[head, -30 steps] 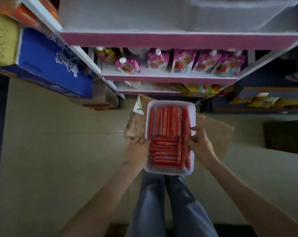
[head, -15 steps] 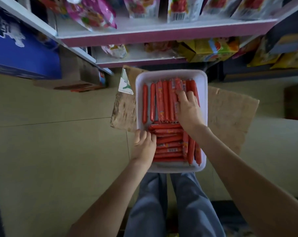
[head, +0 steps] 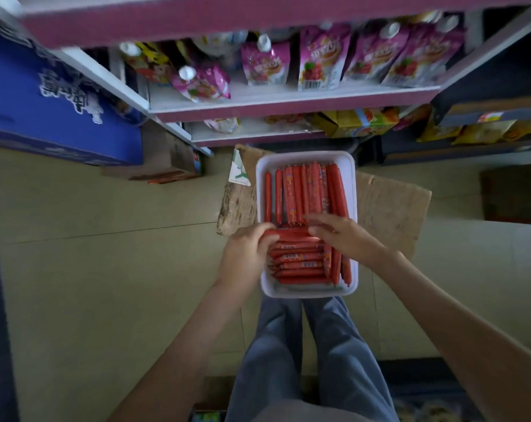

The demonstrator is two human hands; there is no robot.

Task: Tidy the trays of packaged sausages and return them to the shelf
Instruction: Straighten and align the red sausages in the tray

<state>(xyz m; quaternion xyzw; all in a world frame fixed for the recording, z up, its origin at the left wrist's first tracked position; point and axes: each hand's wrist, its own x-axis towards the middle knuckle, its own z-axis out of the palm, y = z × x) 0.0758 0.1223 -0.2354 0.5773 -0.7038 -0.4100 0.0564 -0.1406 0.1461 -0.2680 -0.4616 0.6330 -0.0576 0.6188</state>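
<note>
Down low, grips one crosswise sausage [head: 291, 233] with curled left hand [head: 246, 251]; lays straight-fingered right hand [head: 345, 236] across sausages [head: 300, 193] in white tray [head: 306, 156].

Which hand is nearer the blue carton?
Left. The left hand grips a crosswise sausage at the left edge of the white tray, toward the blue carton; the right hand is over the tray's middle, farther away.
</note>
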